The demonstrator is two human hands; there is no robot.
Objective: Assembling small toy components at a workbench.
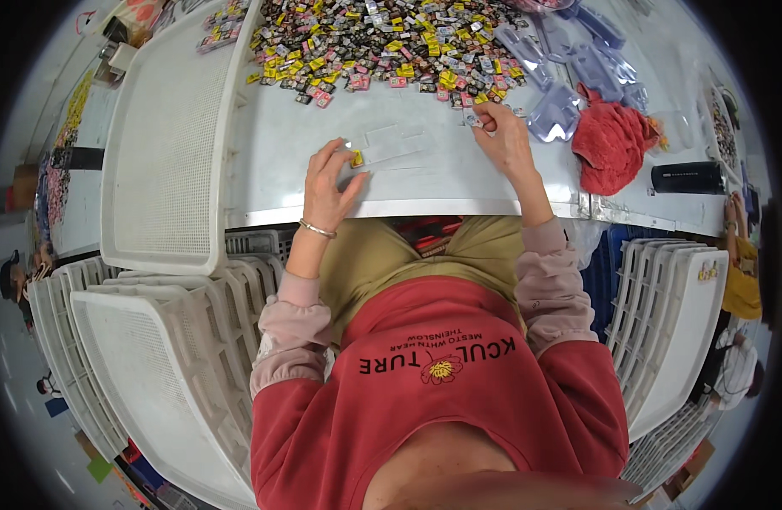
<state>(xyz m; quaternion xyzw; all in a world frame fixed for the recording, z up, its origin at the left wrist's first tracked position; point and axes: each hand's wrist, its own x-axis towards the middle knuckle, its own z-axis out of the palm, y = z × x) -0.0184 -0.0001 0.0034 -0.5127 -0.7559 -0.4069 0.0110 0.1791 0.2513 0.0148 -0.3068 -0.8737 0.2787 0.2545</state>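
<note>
A clear plastic tray (397,146) lies on the table in front of me, with a small yellow rectangular piece (357,159) at its left end. My left hand (327,180) rests beside that end, thumb and fingers apart, fingertips close to the yellow piece. Right of the tray, my right hand (505,143) pinches a small pale piece (473,121) between thumb and forefinger, just above the tabletop. Beyond both hands spreads a big heap of small printed pieces (374,47) in black, yellow, pink and white.
A white mesh tray (165,153) stands at the left. Clear bluish plastic blister shells (554,112), a red cloth (612,140) and a black cylinder (688,178) lie at the right. Stacked white crates (157,365) flank me below the table edge. Other people are at the far sides.
</note>
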